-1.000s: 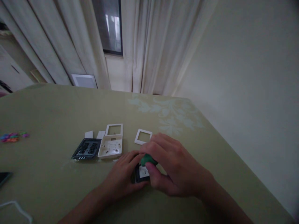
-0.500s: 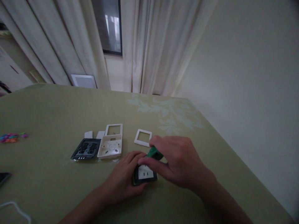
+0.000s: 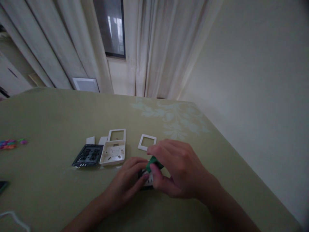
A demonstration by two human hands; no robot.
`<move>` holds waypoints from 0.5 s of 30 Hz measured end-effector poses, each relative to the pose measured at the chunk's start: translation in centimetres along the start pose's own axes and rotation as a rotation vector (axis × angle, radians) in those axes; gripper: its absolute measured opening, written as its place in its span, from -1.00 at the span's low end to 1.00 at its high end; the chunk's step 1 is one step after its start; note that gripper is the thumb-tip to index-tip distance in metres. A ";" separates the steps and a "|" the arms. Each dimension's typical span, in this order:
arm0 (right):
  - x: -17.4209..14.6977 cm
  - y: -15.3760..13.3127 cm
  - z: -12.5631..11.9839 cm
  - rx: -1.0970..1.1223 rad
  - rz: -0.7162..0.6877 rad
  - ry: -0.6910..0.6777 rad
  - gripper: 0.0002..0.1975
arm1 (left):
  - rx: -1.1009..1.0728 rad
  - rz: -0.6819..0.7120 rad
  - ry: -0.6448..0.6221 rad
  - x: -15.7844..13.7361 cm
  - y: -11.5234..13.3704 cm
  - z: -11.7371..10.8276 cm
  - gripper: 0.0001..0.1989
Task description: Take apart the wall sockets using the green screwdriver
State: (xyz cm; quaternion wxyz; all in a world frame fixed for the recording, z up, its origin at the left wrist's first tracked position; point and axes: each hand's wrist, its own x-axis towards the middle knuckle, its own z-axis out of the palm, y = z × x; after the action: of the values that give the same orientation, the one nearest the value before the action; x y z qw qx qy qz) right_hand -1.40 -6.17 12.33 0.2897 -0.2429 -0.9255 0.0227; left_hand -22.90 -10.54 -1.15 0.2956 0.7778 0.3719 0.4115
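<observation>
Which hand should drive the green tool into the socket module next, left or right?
Right, most likely. The right hand already grips the green tool directly above the socket module, while the left hand rests against the module's near-left side, steadying it on the table.

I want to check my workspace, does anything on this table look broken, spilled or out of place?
Nothing looks spilled or broken. The socket parts lie loose: a dark plate, a white back box and two white frames. The left hand steadies a socket while the right hand holds a green tool.
</observation>
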 end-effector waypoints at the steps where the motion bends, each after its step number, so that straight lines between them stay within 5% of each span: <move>1: 0.1 -0.2 0.0 0.001 -0.017 0.006 -0.81 | -0.016 0.024 0.018 0.0 0.0 0.0 -0.72; 8: 0.2 -0.2 0.2 -0.041 0.033 0.019 -0.80 | -0.063 -0.032 0.074 -0.5 -1.2 0.3 -0.81; 15: -0.1 -1.1 0.8 0.171 0.014 -0.003 -0.74 | -0.145 -0.191 0.136 -0.5 -1.1 -0.1 -0.73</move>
State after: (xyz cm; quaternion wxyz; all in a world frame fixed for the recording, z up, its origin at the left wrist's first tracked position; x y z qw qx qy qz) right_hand -2.19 -7.11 11.80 0.3079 -0.2240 -0.9188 0.1039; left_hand -23.57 -10.32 -2.14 0.3628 0.6860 0.4326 0.4590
